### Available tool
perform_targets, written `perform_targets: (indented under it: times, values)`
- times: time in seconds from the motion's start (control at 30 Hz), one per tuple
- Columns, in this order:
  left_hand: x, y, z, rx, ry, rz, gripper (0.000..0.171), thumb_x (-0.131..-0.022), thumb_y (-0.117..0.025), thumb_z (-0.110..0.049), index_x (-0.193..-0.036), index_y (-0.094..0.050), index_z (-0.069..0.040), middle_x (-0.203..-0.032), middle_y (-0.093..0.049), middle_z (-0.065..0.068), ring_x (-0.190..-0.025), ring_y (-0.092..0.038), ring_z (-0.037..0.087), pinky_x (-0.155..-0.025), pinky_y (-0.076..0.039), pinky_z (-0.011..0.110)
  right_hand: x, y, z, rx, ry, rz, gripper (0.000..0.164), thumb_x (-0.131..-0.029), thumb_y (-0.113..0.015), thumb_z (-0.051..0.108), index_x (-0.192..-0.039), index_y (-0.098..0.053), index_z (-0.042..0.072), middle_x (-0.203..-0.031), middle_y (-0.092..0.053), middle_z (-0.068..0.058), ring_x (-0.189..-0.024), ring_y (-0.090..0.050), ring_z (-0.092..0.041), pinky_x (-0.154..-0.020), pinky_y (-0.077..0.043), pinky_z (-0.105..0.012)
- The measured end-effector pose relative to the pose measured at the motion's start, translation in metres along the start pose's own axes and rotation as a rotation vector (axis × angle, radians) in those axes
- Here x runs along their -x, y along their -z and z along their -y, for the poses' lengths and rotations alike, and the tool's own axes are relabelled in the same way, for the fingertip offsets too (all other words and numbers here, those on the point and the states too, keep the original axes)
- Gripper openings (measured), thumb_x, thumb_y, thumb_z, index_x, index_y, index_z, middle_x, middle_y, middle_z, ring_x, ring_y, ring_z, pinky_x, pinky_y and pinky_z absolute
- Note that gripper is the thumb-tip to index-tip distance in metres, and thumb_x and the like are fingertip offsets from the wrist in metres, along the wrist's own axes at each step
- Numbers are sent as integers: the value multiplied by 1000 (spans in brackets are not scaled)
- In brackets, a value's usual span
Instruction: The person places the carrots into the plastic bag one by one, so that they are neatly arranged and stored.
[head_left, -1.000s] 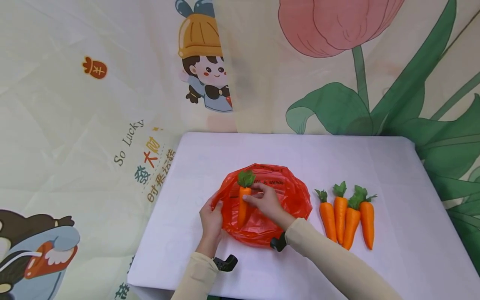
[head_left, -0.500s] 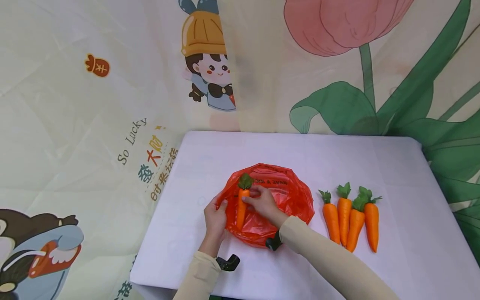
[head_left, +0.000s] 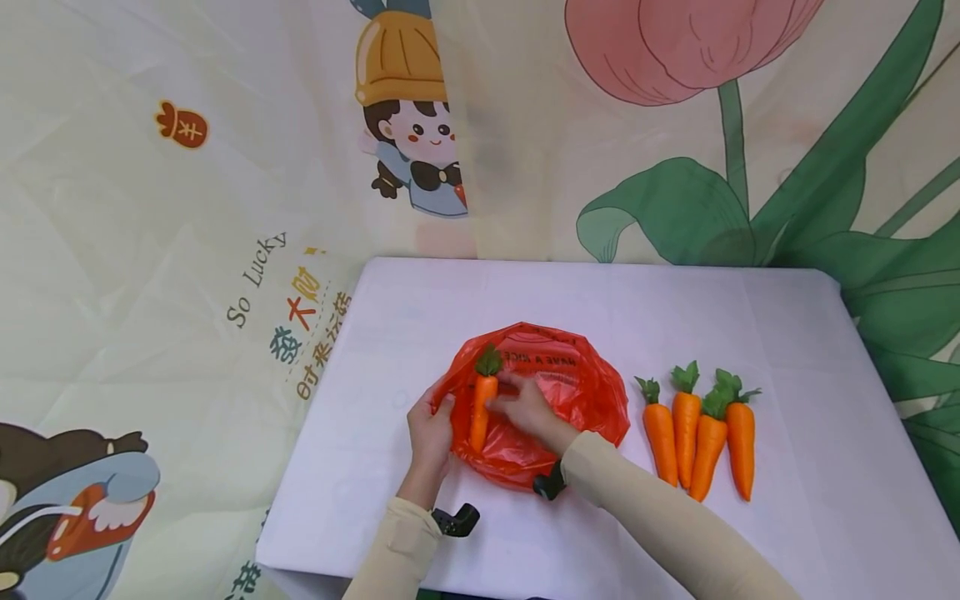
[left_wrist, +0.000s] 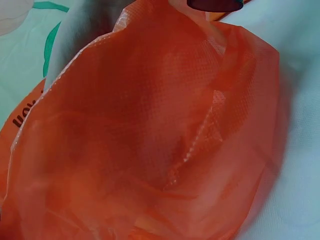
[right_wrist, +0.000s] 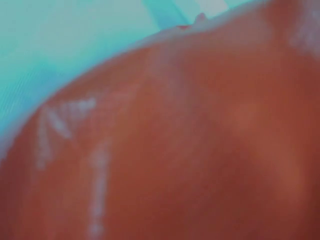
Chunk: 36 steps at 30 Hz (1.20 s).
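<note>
A red plastic bag [head_left: 558,392] lies spread wide on the white table, its mouth facing up. My left hand [head_left: 430,433] grips the bag's left rim, thumb on the inner side. Inside the bag, near that rim, lies an orange carrot [head_left: 480,421] with a green leafy top. My right hand [head_left: 528,408] is over the bag, its fingertips beside the carrot's right edge and no longer wrapped over it. In the left wrist view the red bag [left_wrist: 150,125] fills most of the picture. Blurred red plastic [right_wrist: 175,150] covers the right wrist view, hiding the fingers.
Several more carrots [head_left: 708,454] lie in a loose group on the table [head_left: 825,417], right of the bag and beyond the right forearm. A printed cloth backdrop [head_left: 517,125] stands behind the table. The table's front edge is near the forearms.
The right thumb has slipped from over the carrot to its right edge, and the fingers have loosened. The carrot has settled slightly lower-left in the bag. The left hand keeps its hold on the rim.
</note>
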<state>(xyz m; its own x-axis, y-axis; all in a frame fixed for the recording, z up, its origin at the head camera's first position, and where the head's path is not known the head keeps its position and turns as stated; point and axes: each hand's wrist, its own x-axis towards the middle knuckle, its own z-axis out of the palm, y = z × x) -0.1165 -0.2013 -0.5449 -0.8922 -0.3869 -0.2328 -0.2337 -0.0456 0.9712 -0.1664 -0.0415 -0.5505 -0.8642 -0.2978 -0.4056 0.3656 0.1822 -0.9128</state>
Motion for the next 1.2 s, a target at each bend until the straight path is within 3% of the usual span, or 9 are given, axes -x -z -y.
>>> perform_targets:
  times: [0.2,0.33,0.43,0.53,0.73,1.03,1.2]
  values:
    - [0,1,0,27,9,13,38,-106,-50,-6,-144,-55,-5,-143,-56,11,-129,-55,30,-105,-48,42,4,2,-4,168,45,57,71,-95,-72,14,-158,-38,17,-149,-47,-16,-110,-61,-30,-96,-54,-42]
    - [0,1,1,23,12,16,39,-106,-50,-7,-144,-55,-6,-143,-56,10,-129,-54,28,-106,-47,41,10,3,-3,253,67,34,69,-94,-73,17,-154,-41,13,-129,-57,-15,-102,-60,-27,-91,-56,-40]
    - [1,2,0,2,18,16,39,-106,-50,-9,-145,-55,-8,-143,-56,9,-130,-54,27,-106,-46,40,14,2,-1,236,63,32,65,-94,-73,16,-150,-41,12,-109,-60,-10,-91,-60,-25,-82,-57,-36]
    - [2,3,-1,0,23,20,40,-106,-50,-9,-146,-54,-8,-143,-56,9,-131,-53,27,-107,-46,41,17,1,-1,208,71,47,60,-95,-72,15,-148,-43,11,-104,-60,-6,-88,-62,-22,-80,-58,-34]
    - [4,2,-2,14,32,28,39,-106,-52,-9,-145,-56,-9,-142,-56,9,-129,-55,28,-106,-47,41,20,-2,-2,193,73,94,52,-96,-70,16,-144,-49,11,-112,-63,-9,-97,-62,-22,-87,-57,-37]
    - [4,2,-2,-28,33,23,39,-106,-52,-10,-145,-56,-11,-141,-57,7,-129,-55,26,-105,-47,38,19,-5,-1,150,84,125,52,-97,-69,15,-145,-48,9,-126,-61,-11,-115,-62,-28,-96,-55,-42]
    - [3,2,-2,-21,19,29,39,-106,-52,-9,-145,-56,-9,-142,-57,9,-129,-55,28,-106,-47,40,30,0,6,148,130,145,55,-97,-70,17,-146,-47,7,-135,-59,-13,-123,-59,-31,-97,-54,-42]
